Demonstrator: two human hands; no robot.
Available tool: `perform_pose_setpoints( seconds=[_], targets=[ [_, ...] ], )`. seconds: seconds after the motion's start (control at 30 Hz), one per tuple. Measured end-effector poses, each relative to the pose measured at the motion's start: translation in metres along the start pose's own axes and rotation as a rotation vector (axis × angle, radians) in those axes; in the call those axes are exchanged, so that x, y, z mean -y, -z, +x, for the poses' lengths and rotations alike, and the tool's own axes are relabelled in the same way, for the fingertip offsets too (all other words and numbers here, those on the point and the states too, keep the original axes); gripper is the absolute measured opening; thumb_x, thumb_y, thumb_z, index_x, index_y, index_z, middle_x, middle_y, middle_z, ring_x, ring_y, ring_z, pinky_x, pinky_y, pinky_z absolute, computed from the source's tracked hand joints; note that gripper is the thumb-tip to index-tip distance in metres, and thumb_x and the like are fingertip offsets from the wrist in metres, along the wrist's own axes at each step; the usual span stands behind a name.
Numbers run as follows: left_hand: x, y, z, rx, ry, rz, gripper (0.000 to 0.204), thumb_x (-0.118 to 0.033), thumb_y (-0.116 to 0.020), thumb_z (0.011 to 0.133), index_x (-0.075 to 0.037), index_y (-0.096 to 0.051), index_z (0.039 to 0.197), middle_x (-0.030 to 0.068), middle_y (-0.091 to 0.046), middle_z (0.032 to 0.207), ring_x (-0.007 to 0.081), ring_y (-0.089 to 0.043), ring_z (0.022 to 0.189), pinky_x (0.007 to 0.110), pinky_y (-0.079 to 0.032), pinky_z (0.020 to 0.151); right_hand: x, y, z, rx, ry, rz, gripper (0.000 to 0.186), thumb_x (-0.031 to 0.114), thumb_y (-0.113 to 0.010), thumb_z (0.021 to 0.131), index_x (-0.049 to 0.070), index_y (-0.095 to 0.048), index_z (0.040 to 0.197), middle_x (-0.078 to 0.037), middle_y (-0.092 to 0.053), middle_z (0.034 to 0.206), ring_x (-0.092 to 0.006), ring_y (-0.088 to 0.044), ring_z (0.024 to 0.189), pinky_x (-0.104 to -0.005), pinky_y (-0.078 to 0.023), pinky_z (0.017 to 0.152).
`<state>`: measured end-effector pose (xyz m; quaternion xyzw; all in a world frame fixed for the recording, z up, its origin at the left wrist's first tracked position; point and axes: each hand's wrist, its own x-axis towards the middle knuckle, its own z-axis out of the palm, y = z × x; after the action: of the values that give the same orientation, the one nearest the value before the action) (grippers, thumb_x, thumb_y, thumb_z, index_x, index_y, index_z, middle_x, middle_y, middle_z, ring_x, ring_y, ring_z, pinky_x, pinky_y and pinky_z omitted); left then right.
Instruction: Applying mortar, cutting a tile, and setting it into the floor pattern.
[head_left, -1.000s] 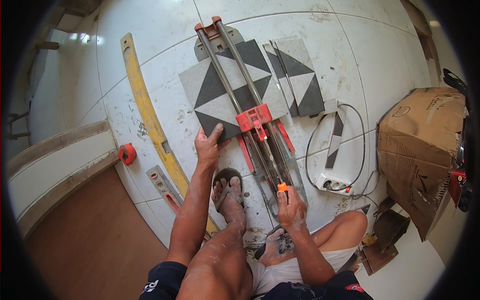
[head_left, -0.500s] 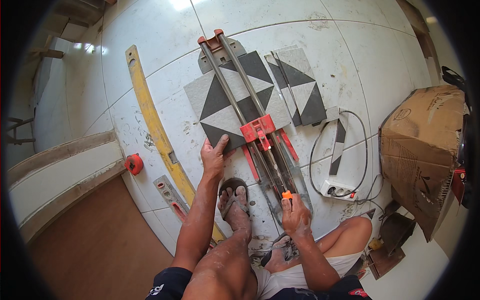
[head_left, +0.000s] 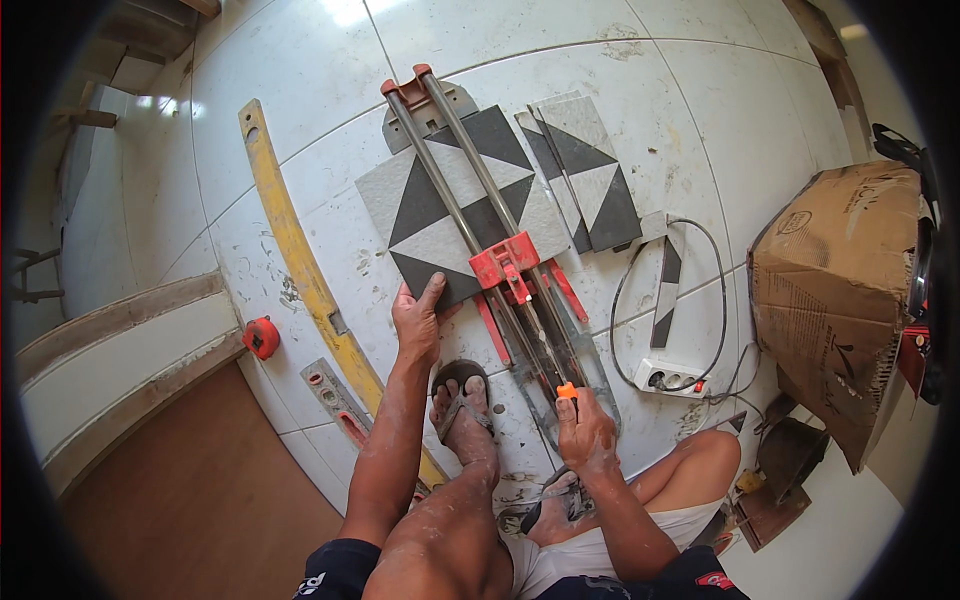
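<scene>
A manual tile cutter point(head_left: 470, 210) with two steel rails and a red carriage point(head_left: 505, 265) lies on the white tiled floor. A grey-and-black patterned tile point(head_left: 440, 215) sits under its rails. My left hand point(head_left: 417, 318) presses flat on the near edge of that tile. My right hand point(head_left: 583, 432) grips the orange-tipped cutter handle point(head_left: 566, 392) near the cutter's front end. My sandalled foot point(head_left: 462, 398) rests between the two hands.
Cut patterned tile pieces point(head_left: 585, 180) lie right of the cutter. A long yellow level point(head_left: 300, 260), a shorter level point(head_left: 340, 400) and a red tape measure point(head_left: 261, 337) lie left. A white power strip point(head_left: 672, 378) with cable and a cardboard box point(head_left: 845, 290) are to the right.
The view has shifted slightly, so everything sits lower in the picture. Both hands keep their places on the tile and the handle; the red carriage looks unchanged on the rails.
</scene>
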<state>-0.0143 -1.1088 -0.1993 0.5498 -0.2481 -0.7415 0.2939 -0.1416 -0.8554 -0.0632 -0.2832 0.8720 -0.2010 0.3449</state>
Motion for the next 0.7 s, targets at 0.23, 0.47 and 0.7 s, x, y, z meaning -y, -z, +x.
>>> perform_pose_setpoints(
  seconds=[0.23, 0.47, 0.7],
  targets=[
    [0.0001, 0.0003, 0.0003, -0.013, 0.025, 0.012, 0.037, -0.026, -0.082, 0.094, -0.012, -0.061, 0.122, 0.0014, -0.072, 0.110, 0.0140, -0.072, 0.095, 0.036, -0.066, 0.073, 0.0021, 0.0011, -0.0002, -0.024, 0.005, 0.005, 0.032, 0.034, -0.057, 0.106, 0.002, -0.059, 0.109, -0.027, -0.066, 0.093, -0.0522, -0.064, 0.084, -0.0570, -0.050, 0.071],
    [-0.0017, -0.0043, -0.0016, -0.020, 0.031, 0.081, 0.042, -0.026, -0.082, 0.094, -0.013, -0.057, 0.125, 0.0002, -0.070, 0.108, 0.0137, -0.071, 0.094, 0.036, -0.065, 0.071, -0.0009, -0.0020, -0.0014, -0.040, 0.000, 0.030, 0.028, 0.030, -0.055, 0.108, 0.002, -0.060, 0.109, -0.025, -0.065, 0.094, -0.0494, -0.064, 0.087, -0.0523, -0.051, 0.073],
    [-0.0038, -0.0048, -0.0020, -0.036, 0.028, 0.065, 0.041, -0.024, -0.082, 0.094, -0.013, -0.057, 0.124, 0.0010, -0.071, 0.109, 0.0142, -0.071, 0.092, 0.034, -0.065, 0.068, -0.0010, -0.0020, -0.0001, -0.016, 0.012, -0.013, 0.029, 0.032, -0.059, 0.105, 0.003, -0.058, 0.112, -0.026, -0.067, 0.097, -0.0522, -0.065, 0.086, -0.0584, -0.052, 0.072]
  ],
)
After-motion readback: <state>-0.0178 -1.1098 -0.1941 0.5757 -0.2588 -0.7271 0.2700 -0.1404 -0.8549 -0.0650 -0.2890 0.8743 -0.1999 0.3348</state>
